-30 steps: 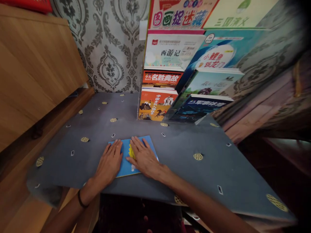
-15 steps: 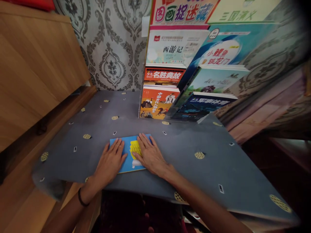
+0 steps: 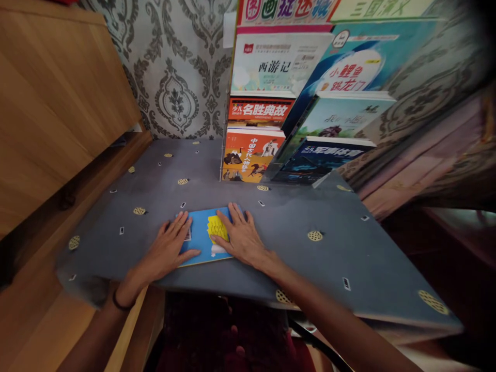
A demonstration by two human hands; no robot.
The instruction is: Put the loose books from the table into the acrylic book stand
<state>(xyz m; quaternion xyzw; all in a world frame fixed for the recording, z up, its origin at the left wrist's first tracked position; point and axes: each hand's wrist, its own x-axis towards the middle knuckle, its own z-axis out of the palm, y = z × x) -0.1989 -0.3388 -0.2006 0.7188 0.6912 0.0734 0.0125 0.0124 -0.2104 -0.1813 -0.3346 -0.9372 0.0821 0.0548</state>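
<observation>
A thin blue book [image 3: 199,226] with a yellow patch of text lies closed and flat near the front edge of the table. Across its left end rests my left hand [image 3: 169,245], fingers stretched out and the thumb apart along the lower edge. My right hand [image 3: 243,235] lies open over the right end, its thumb beside the yellow patch. Both palms partly cover the cover, and neither hand is gripping it. A dark band circles my left wrist.
Behind the book, a rack of upright books [image 3: 253,155] stands on the grey patterned tablecloth [image 3: 287,217], against a wallpapered wall [image 3: 176,98]. A wooden cabinet [image 3: 65,93] borders the table on the left. Pink curtain fabric [image 3: 406,160] hangs at the right.
My left hand has slid outward to the left, baring more of the blue cover and a small printed patch. My right hand stays on the right end. The whole view has shifted slightly.
</observation>
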